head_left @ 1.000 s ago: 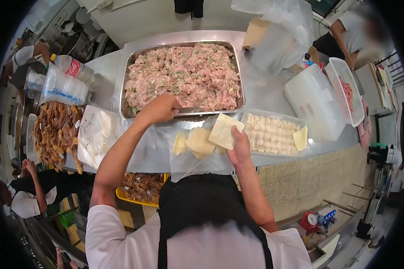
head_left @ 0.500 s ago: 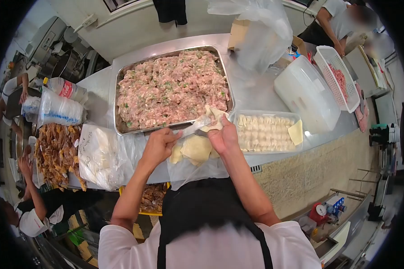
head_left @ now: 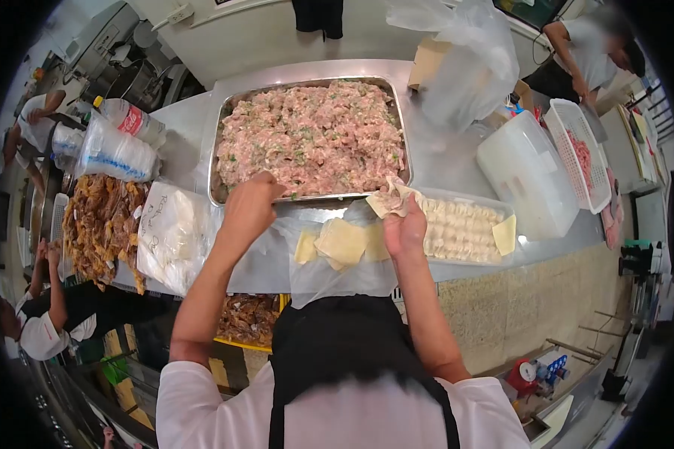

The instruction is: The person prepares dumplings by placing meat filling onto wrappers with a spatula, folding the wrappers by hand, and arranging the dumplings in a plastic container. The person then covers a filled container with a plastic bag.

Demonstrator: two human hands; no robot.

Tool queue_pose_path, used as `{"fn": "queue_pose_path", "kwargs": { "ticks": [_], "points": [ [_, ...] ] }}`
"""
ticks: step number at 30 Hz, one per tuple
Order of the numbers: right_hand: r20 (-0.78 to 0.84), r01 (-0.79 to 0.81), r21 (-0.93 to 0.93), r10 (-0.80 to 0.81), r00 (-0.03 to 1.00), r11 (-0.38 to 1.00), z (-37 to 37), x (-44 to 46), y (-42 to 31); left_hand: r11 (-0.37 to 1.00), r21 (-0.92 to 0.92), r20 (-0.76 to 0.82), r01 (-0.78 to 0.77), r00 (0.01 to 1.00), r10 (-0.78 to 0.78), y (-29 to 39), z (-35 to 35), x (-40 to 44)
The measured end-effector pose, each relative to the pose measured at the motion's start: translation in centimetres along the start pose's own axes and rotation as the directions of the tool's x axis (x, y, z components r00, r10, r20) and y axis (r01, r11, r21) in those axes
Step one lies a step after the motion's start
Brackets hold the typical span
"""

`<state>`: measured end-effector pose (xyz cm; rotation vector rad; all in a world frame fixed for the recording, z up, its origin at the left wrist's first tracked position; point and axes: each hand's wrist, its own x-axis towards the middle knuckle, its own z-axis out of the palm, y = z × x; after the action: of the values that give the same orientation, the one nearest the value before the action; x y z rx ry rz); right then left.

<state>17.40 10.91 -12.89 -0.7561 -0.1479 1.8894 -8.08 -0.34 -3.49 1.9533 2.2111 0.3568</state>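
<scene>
My left hand [head_left: 251,203] is closed at the front edge of the metal tray [head_left: 213,150] full of minced meat [head_left: 307,138] with green bits. Whatever its fingers grip is hidden. In my right hand [head_left: 406,232], beyond the tray's front right corner, a dumpling wrapper [head_left: 389,202] lies cupped, pinched by the fingers and partly folded. Loose pale wrappers [head_left: 341,243] rest on a plastic sheet between my forearms. Beside my right hand, a clear container [head_left: 460,260] holds rows of filled dumplings [head_left: 460,228], with one wrapper lying at its right end.
On the left are a bagged white bundle [head_left: 174,236], browned meat pieces [head_left: 101,224], plastic cups [head_left: 116,153] and a bottle [head_left: 131,120]. A translucent bin [head_left: 528,176] and a white basket [head_left: 577,153] stand on the right. Other people work at both sides.
My left hand has moved away from the wrapper, left and up to the meat tray. My right hand still holds the wrapper. The whole view has shifted slightly.
</scene>
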Motion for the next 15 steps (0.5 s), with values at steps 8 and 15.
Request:
{"fn": "queue_pose_path", "kwargs": {
  "ticks": [8, 15],
  "points": [
    [0.023, 0.007, -0.018, -0.006, 1.0, 1.0, -1.0, -0.6, -0.2, 0.984, 0.16, 0.213, -0.079, 0.976, 0.044, 0.4, 1.8, 3.1],
    [0.043, 0.005, -0.039, -0.004, 0.999, 0.999, -0.8, -0.9, -0.4, 0.872, -0.486, 0.236, 0.049, 0.969, 0.077, -1.1, 0.7, 3.8]
  ]
}}
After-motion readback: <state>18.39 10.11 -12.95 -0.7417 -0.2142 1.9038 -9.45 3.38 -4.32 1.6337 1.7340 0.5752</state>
